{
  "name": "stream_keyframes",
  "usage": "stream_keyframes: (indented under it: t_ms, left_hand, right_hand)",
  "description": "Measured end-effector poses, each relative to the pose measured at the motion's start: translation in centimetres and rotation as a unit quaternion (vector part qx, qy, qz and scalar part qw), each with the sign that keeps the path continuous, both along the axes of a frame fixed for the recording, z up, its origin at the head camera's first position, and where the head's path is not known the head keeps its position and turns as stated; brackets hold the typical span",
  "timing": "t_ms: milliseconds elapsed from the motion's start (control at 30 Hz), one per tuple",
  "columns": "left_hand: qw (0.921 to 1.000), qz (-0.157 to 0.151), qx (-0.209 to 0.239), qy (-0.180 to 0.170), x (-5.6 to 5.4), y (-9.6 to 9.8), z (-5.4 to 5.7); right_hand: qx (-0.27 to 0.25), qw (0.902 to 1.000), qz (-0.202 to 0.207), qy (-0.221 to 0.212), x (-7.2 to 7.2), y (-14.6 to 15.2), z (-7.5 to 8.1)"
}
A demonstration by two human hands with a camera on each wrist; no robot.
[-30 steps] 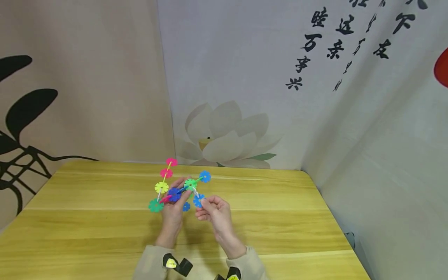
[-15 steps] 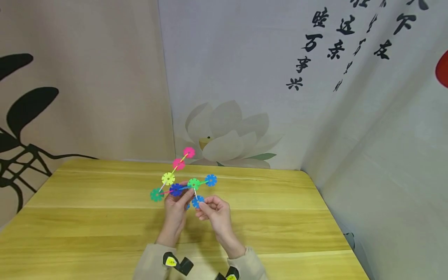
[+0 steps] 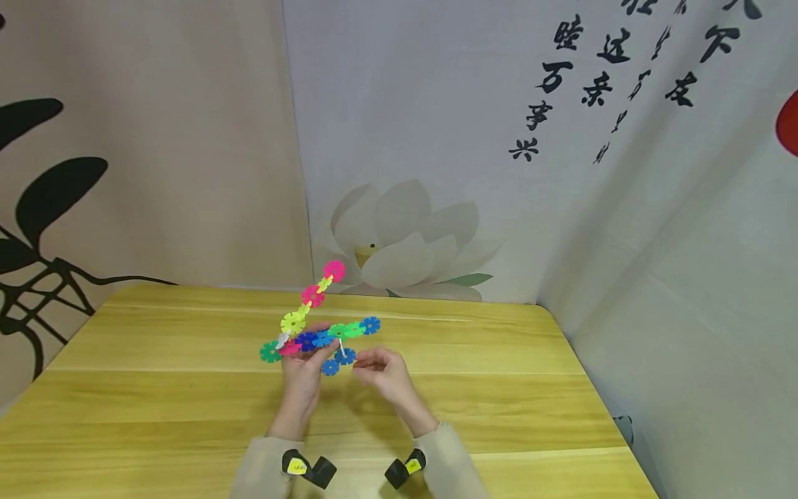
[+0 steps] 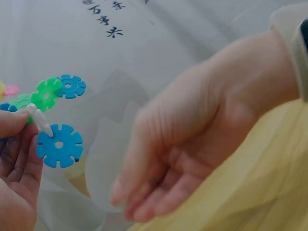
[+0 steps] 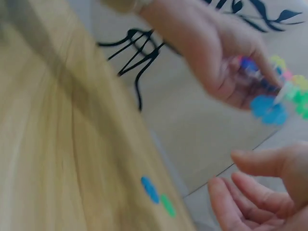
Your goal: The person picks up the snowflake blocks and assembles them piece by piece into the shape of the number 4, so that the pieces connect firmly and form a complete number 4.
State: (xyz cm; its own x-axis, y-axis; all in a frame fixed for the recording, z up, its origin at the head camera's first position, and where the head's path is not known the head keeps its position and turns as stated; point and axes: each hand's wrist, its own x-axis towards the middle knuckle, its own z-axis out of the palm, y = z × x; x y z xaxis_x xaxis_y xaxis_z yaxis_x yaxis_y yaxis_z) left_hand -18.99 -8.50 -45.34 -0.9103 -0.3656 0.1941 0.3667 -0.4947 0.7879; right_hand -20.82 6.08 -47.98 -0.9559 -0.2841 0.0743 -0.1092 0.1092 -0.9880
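Note:
A chain of plastic snowflake discs (image 3: 293,322) in pink, yellow, white, green and blue is joined edge to edge. My left hand (image 3: 302,381) grips it near the middle, its thumb against the discs beside the white one (image 4: 37,118). Below that white disc, a blue disc (image 4: 59,146) hangs on the chain's short branch. My right hand (image 3: 388,378) is just right of this branch, apart from it. In the right wrist view, the thumb and fingers (image 5: 260,163) of the right hand are spread with nothing between them.
A loose blue disc (image 5: 150,189) and a green disc (image 5: 167,205) lie on the wooden table (image 3: 499,402). Behind the table's far edge hangs a printed curtain (image 3: 424,138). Another curtain (image 3: 698,263) runs along the right side.
My right hand has let go of the blue disc on the branch and moved slightly right. The chain has risen at its pink end and turned in my left hand.

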Motion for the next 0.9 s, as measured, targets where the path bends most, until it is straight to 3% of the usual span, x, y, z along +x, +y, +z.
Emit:
stream_keyframes:
  t_ms: [167,300,367,467,533,567,633,700,800,900]
  left_hand:
    - [0.9999,-0.006,-0.001,0.009,0.1,-0.3,0.1]
    - [0.9999,-0.006,0.0,0.016,0.2,-0.4,0.2]
    - [0.9999,-0.002,0.001,0.015,0.2,-0.4,0.3]
    - [0.9999,0.006,0.001,0.014,0.2,-0.4,0.3]
    - [0.9999,0.009,-0.003,0.014,0.2,-0.4,0.3]
    - [0.9998,0.01,-0.005,0.014,0.2,-0.3,0.3]
    - [0.9998,0.01,-0.01,0.01,0.2,-0.3,0.3]
    - [0.9998,0.009,-0.014,0.004,0.2,-0.3,0.3]
    - [0.9998,0.009,-0.017,-0.003,0.2,-0.3,0.3]
    - [0.9998,0.011,-0.018,0.002,0.2,-0.4,0.3]
  right_hand:
    - [0.083,0.9961,-0.022,0.021,-2.2,-1.5,-1.6]
    - [0.162,0.9854,-0.031,0.042,-3.6,-2.9,-2.5]
    - [0.206,0.9761,-0.039,0.058,-4.2,-3.5,-2.9]
    - [0.273,0.9544,-0.045,0.113,-4.9,-4.2,-3.3]
    - [0.321,0.932,-0.037,0.165,-5.3,-4.6,-3.6]
    - [0.334,0.9227,-0.031,0.189,-5.5,-4.8,-3.6]
    - [0.343,0.9131,-0.019,0.219,-5.7,-5.1,-3.6]
    - [0.346,0.9097,-0.007,0.23,-5.9,-5.4,-3.6]
    - [0.335,0.9188,0.005,0.208,-6.0,-5.6,-3.5]
    - [0.345,0.9156,0.013,0.206,-6.1,-5.6,-3.3]
